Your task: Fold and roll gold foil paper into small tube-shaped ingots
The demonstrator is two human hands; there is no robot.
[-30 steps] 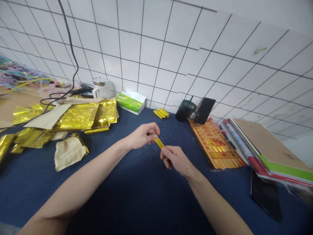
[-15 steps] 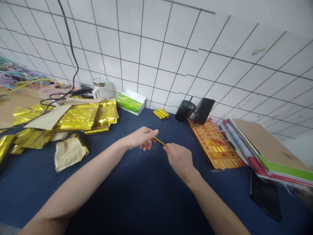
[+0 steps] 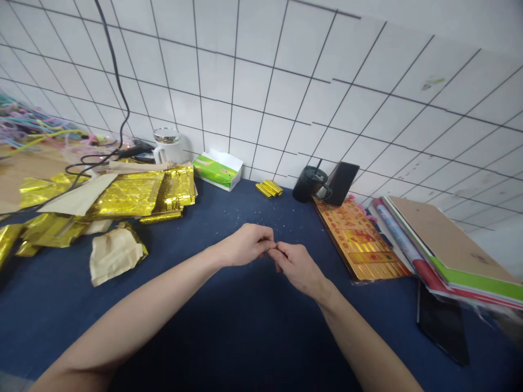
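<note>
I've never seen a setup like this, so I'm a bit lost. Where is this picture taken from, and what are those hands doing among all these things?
There is no machine here. These are a person's own bare hands, seen through a camera worn on their head, looking forward and down. The left hand and right hand meet at the fingertips above a dark blue tabletop; anything pinched between them is hidden. To the left lie crinkly gold foil sheets and crumpled tan paper. Near the white tiled wall stand a white mug, a green tissue box, small gold sticks and a black cup. To the right lies a gold-and-red printed board.
</note>
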